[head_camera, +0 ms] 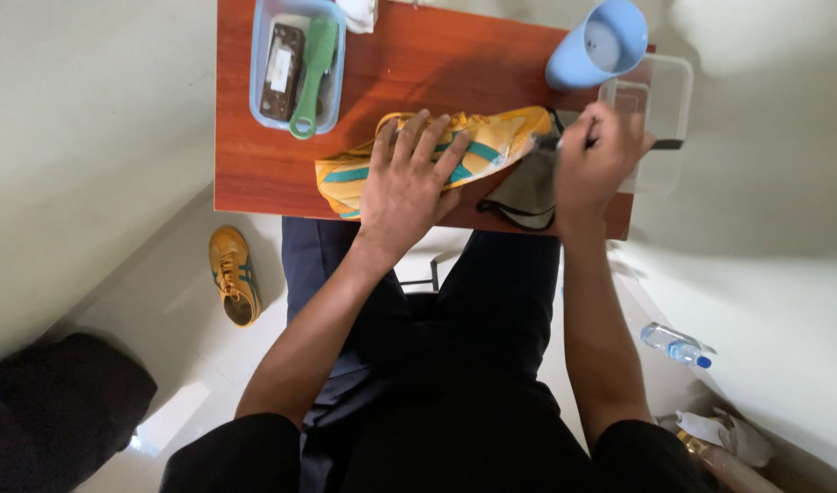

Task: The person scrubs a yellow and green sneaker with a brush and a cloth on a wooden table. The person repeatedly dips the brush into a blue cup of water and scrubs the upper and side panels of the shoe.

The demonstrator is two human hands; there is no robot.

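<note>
A small reddish wooden table (254,137) stands over a pale tiled floor, seen from above the person's lap. On it a yellow shoe (491,137) with teal stripes lies on its side near the table's near edge, a grey cloth (528,194) under its right end. The left hand (407,178) lies flat on the shoe, fingers spread, pressing it down. The right hand (596,164) is clenched around a thin dark brush (665,144) at the shoe's right end, forearm reaching up from the lap. Judging by this, cleaning is under way on this shoe; its mate (234,276) sits on the floor to the left, untouched. A blue cup (610,41) and a tub (295,64) of tools stand farther back.
</note>
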